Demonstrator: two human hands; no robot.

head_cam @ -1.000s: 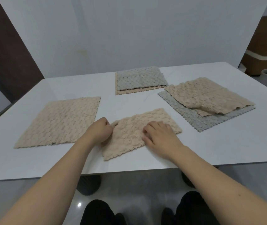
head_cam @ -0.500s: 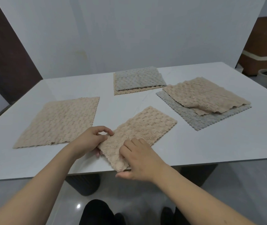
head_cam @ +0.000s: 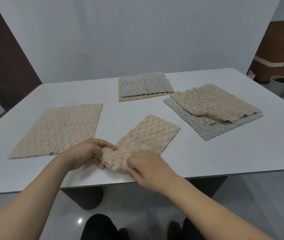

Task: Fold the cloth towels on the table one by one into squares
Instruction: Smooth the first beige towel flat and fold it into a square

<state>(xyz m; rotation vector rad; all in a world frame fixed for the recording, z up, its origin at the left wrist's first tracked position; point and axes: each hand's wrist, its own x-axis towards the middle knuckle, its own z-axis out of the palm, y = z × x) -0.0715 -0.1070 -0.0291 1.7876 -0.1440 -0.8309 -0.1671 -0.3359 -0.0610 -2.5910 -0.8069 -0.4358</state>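
**A:** ok so where are the hands here? Both on the same towel?

**B:** yep, both on the folded beige towel [head_cam: 144, 142] near the front edge of the white table [head_cam: 224, 153]. The left hand [head_cam: 86, 153] has its thumb on top and its fingers curled under the near left corner, pinching it. The right hand [head_cam: 148, 168] grips the near edge right beside it, fingers bent over the cloth. That near end is lifted and bunched up between the two hands; the far end lies flat, angled toward the back right

**A:** and the other towels?

**B:** there's a big beige towel [head_cam: 60, 130] spread flat on the left, just beside the left hand but not touched. At the back middle there's a folded grey towel [head_cam: 144, 84] sitting on a beige one [head_cam: 137, 98], with only the beige edge peeking out at the front. On the right, a rumpled beige towel [head_cam: 214, 103] lies on top of a flat grey towel [head_cam: 212, 129], one corner of the beige tucked under itself

**A:** anything else around?

**B:** a pale bucket [head_cam: 281, 85] on the floor past the right end of the table, and you can see the person's dark shoes [head_cam: 101, 227] under the front edge
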